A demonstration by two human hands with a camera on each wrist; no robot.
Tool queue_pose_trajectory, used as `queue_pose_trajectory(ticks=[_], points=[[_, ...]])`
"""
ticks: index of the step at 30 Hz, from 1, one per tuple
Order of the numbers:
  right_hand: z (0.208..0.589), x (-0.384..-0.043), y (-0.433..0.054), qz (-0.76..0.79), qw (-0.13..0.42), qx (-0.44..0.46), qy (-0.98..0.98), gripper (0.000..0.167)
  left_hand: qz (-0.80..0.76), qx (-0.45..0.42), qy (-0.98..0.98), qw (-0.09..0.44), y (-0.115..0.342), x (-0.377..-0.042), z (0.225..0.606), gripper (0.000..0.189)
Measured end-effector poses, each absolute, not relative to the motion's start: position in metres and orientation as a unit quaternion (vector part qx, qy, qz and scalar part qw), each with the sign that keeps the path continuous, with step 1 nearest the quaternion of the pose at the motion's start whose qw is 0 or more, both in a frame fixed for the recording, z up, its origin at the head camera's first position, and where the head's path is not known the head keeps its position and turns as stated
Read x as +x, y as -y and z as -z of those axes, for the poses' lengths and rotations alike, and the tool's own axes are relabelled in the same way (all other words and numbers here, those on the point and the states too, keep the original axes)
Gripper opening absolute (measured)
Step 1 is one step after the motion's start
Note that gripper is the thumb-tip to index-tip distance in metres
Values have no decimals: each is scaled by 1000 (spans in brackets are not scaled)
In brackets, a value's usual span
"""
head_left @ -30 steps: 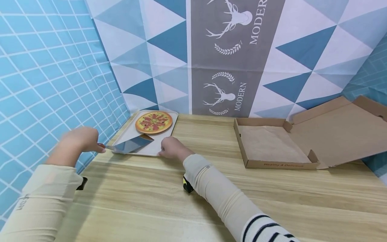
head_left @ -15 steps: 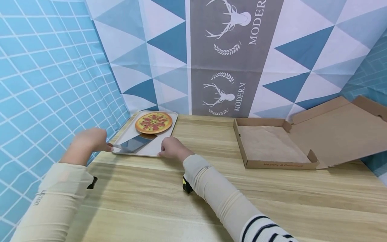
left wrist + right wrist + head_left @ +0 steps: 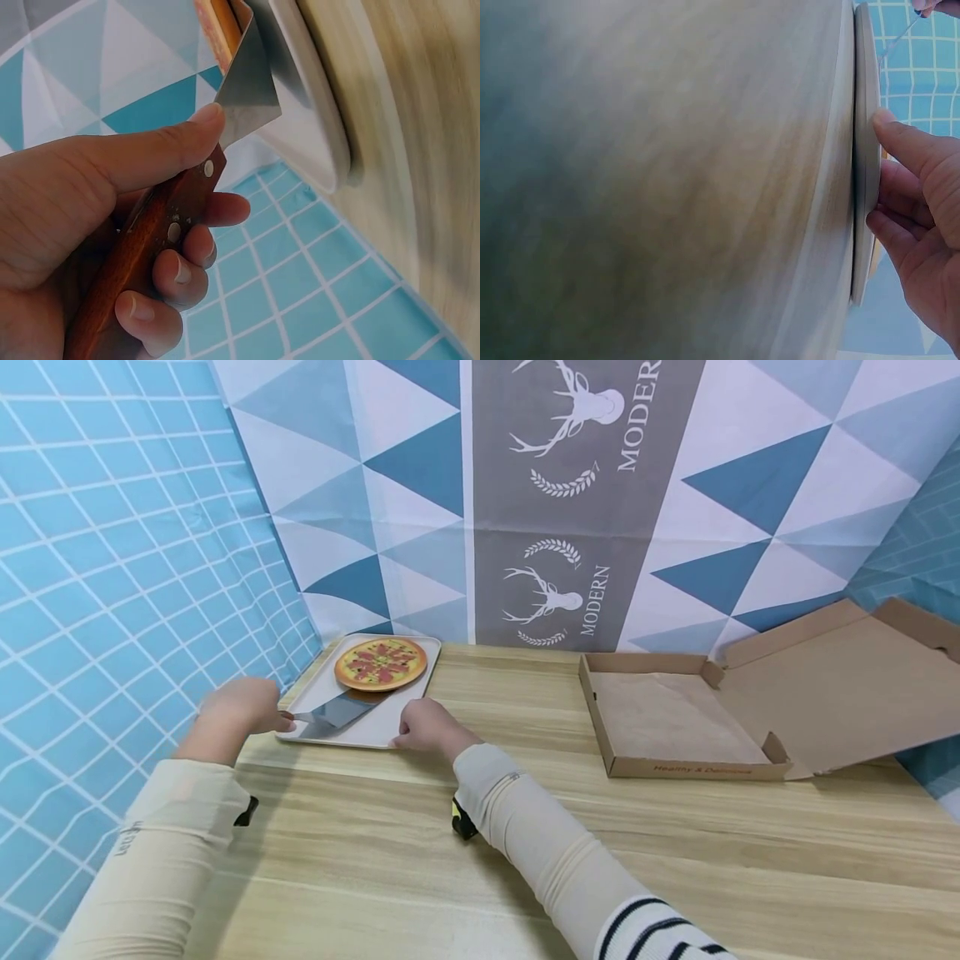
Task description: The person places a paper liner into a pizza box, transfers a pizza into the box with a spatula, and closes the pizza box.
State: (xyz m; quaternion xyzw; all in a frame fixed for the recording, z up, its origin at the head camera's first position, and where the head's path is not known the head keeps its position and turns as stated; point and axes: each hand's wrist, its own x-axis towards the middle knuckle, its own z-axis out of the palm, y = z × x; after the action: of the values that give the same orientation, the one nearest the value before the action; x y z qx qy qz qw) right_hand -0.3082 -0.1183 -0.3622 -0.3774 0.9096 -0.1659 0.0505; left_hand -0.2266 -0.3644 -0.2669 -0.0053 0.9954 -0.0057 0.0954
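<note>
A round pizza [image 3: 381, 663] with red and green topping lies on a pale rectangular tray [image 3: 375, 729] at the back left. My left hand [image 3: 243, 704] grips the brown wooden handle of a pizza spatula [image 3: 135, 259], thumb along its top in the left wrist view. The metal blade [image 3: 343, 710] slants low over the tray, its front end hidden beneath the pizza's near edge. At the tray's near right corner, my right hand [image 3: 427, 727] holds the rim. The right wrist view shows its thumb and curled fingers against the tray's edge [image 3: 866, 150].
An open cardboard pizza box [image 3: 693, 768] stands on the right of the wooden table [image 3: 450, 893], its lid [image 3: 855, 685] folded out to the right. Brown paper [image 3: 667, 714] lines it. A blue tiled wall covering [image 3: 112, 568] rises close beside the left hand.
My left hand has moved right and slightly forward, sliding the spatula blade farther under the pizza. The right hand stays at the tray corner, and the pizza has hardly moved.
</note>
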Motion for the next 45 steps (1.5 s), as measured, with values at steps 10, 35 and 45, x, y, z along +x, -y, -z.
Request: queue_pose_trajectory(ticks=[10, 35, 45], points=[[363, -308, 119, 165, 47, -378, -910, 30, 0, -12, -997, 78, 357, -240, 279, 29], [364, -308, 118, 175, 51, -368, -912, 33, -3, -39, -998, 56, 343, -277, 301, 29], [364, -308, 119, 175, 44, -373, -910, 33, -19, -53, -997, 61, 336, -288, 301, 29]])
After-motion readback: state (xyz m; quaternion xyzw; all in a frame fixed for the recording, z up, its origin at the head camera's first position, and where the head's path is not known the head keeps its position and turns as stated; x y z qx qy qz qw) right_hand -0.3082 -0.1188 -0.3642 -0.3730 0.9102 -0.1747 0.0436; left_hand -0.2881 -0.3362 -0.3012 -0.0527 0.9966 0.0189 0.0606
